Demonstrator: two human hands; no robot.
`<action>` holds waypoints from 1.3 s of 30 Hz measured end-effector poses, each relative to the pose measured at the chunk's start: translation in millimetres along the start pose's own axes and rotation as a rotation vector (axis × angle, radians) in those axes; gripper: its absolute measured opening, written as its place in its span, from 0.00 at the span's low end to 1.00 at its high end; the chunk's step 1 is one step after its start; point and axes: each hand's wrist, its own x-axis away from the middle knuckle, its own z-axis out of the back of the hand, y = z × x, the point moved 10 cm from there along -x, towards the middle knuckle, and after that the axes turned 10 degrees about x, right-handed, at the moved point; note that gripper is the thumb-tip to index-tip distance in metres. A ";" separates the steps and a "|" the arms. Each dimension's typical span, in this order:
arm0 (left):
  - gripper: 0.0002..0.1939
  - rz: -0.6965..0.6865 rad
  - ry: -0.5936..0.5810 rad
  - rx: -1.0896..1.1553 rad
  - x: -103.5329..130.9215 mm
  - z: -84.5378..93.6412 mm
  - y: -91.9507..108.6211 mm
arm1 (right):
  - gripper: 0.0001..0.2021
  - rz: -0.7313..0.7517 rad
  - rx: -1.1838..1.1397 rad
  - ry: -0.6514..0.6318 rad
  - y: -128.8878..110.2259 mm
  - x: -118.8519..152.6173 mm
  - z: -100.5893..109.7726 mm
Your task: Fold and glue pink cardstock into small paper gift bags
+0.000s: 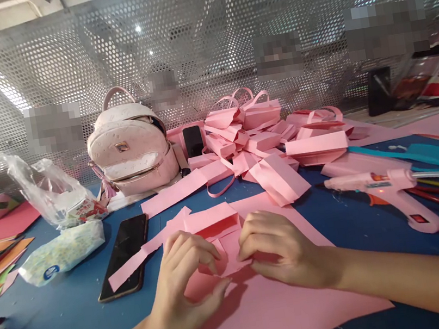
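Observation:
A pink folded paper box [215,220] lies on a large pink sheet [298,306], its opening toward me. My right hand [279,249] is closed at the box's near right side, thumb and fingers pinching a pink paper edge. To the left, my left hand [191,278] has its thumb and fingers apart in a curve, with nothing between them; its fingertips are near a pink flap. A narrow pink strip [130,268] runs from beside the box over a black phone [132,243].
A pink glue gun [388,189] lies at the right. Behind stand a pale backpack [130,150] and a heap of pink paper bags [256,137]. A tissue pack [63,251] and a plastic bag [59,194] are at left. A perforated metal panel [201,41] rises behind.

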 end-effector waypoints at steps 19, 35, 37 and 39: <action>0.13 -0.002 0.000 0.017 -0.5 1.3 0.2 | 0.05 -0.006 -0.026 0.013 0.0 -0.4 3.1; 0.11 0.015 0.020 0.020 0.4 3.9 -2.3 | 0.05 -0.014 -0.009 0.003 2.6 0.2 1.0; 0.11 0.011 0.023 0.021 0.6 4.8 -2.0 | 0.05 -0.011 -0.009 0.007 2.6 0.4 1.5; 0.11 0.002 0.015 0.014 1.0 5.0 -1.7 | 0.05 -0.012 -0.010 0.009 2.8 0.5 1.7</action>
